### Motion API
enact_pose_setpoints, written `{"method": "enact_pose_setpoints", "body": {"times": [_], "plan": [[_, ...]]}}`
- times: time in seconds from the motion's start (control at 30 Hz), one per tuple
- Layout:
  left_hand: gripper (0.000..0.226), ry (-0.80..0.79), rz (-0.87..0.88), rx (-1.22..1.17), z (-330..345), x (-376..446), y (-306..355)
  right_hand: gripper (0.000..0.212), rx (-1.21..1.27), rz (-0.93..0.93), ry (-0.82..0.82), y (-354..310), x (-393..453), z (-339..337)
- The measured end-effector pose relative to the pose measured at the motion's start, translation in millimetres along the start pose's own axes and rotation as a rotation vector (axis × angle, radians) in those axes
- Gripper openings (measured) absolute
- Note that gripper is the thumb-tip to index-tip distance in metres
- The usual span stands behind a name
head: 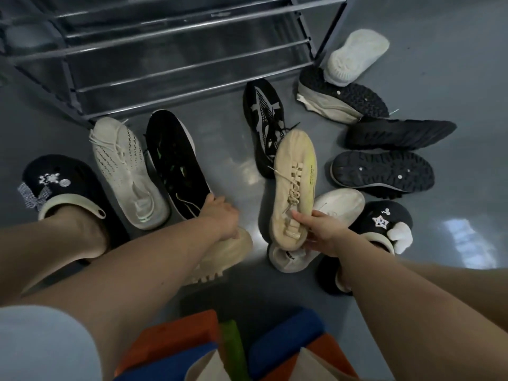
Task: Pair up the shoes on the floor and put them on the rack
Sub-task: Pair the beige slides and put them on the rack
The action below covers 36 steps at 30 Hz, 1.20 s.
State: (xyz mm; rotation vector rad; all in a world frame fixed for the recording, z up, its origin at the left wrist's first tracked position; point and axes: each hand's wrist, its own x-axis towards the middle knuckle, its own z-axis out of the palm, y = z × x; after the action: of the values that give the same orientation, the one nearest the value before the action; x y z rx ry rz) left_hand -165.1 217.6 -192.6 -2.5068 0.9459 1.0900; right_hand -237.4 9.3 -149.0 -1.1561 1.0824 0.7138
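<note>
**Two hands among scattered shoes before the rack**

The rack (165, 50) stands far left, its front bars edging the grey floor (231, 160); a bare strip of floor runs from it toward the near centre between the shoe clusters. Right hand (321, 232): grip closed round the heel end of a beige laced shoe (294, 174), toe pointing far. Left hand (220, 215): fingers curled, apparently gripping a beige chunky-soled shoe (231, 254) beside a black sneaker (176, 163).

bare floor (233, 149) between black sneaker (176, 163) and patterned sneaker (264, 125) leads to the rack (154, 86).
</note>
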Motion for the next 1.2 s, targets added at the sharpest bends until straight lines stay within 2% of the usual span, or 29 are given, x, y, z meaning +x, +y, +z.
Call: {"method": "enact_pose_setpoints", "body": {"times": [0.13,0.23,0.33,0.47,0.63,0.8,0.9,1.07,1.2], "plan": [[0.048,-0.015,0.095,-0.018,-5,5,-1,0.021,0.028,0.010,-0.015,-3,2,-1],[0.037,-0.044,0.130,-0.198,-10,3,-10,0.017,0.010,0.004,-0.020,-4,2,-2],[0.032,-0.014,0.109,-0.421,-11,-2,-16,0.024,-0.009,-0.023,-0.027,-5,1,-7],[0.029,0.139,-0.014,-0.832,-23,-9,-12,0.024,0.011,-0.043,-0.057,-6,-7,-18],[0.023,0.271,-0.078,-1.205,-47,-13,-13,0.036,0.056,-0.094,-0.031,-7,-21,-23],[0.017,0.481,-0.231,-1.554,-62,-23,-34,0.016,0.087,-0.181,-0.046,-23,-31,-7],[0.016,0.576,-0.315,-1.728,-65,-33,-56,0.019,0.045,-0.207,-0.062,-33,-34,14],[0.015,0.685,-0.504,-1.740,-59,-54,-106,0.019,0.005,-0.207,-0.108,-41,-27,56],[0.027,0.715,-0.690,-1.702,-41,-67,-149,0.029,-0.081,-0.207,-0.121,-42,-18,83]]}}
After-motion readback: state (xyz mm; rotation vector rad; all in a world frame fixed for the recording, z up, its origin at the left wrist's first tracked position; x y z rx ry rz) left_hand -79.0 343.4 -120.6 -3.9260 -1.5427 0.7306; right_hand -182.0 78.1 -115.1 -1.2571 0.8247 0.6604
